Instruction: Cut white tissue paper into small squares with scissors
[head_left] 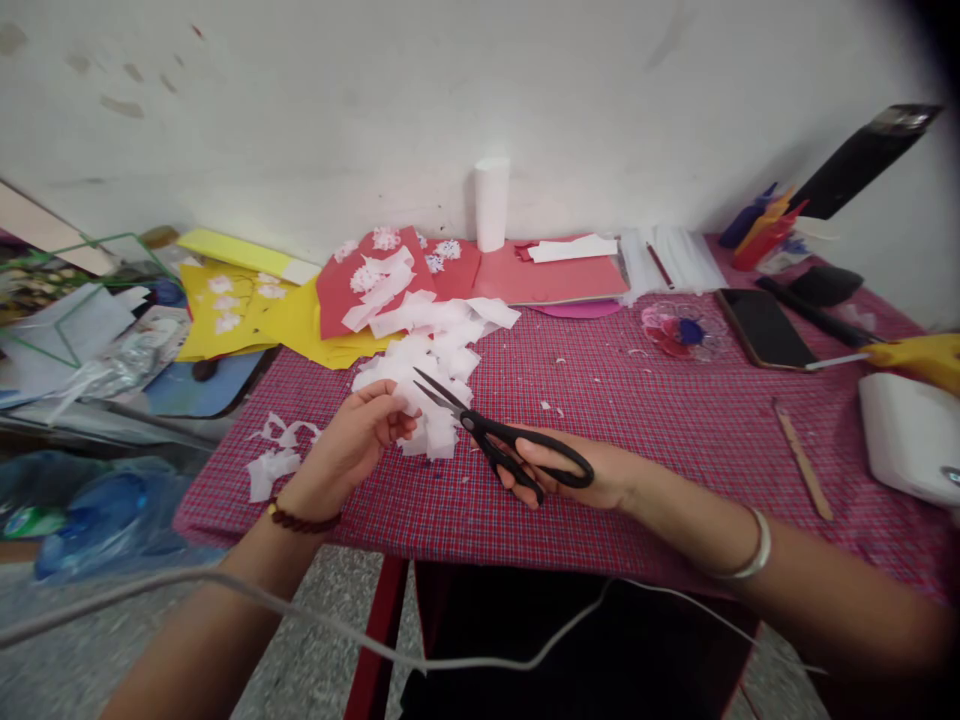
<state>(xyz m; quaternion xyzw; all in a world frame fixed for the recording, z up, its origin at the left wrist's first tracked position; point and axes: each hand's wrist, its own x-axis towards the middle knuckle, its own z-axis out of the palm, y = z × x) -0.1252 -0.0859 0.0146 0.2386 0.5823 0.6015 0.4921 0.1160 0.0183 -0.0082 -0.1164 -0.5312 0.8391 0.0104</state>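
Observation:
Black-handled scissors point(510, 440) are in my right hand point(559, 465), its fingers through and around the handles. Their blades are slightly apart and point up-left, close to my left hand point(367, 430). That hand's fingers are pinched together on a small piece of white paper point(407, 398), partly hidden by the fingers. Behind and below the blades, a pile of white paper pieces point(442, 350) lies on the red checked tablecloth point(570, 390). More white scraps point(274, 465) lie left of my left wrist.
Yellow sheets point(300, 320), red sheets point(334, 290) with paper flowers and a white roll point(491, 205) line the wall. A phone point(765, 328), wooden stick point(802, 460), glue gun point(919, 358) and white box point(907, 435) are right. A white cable point(337, 632) crosses the foreground.

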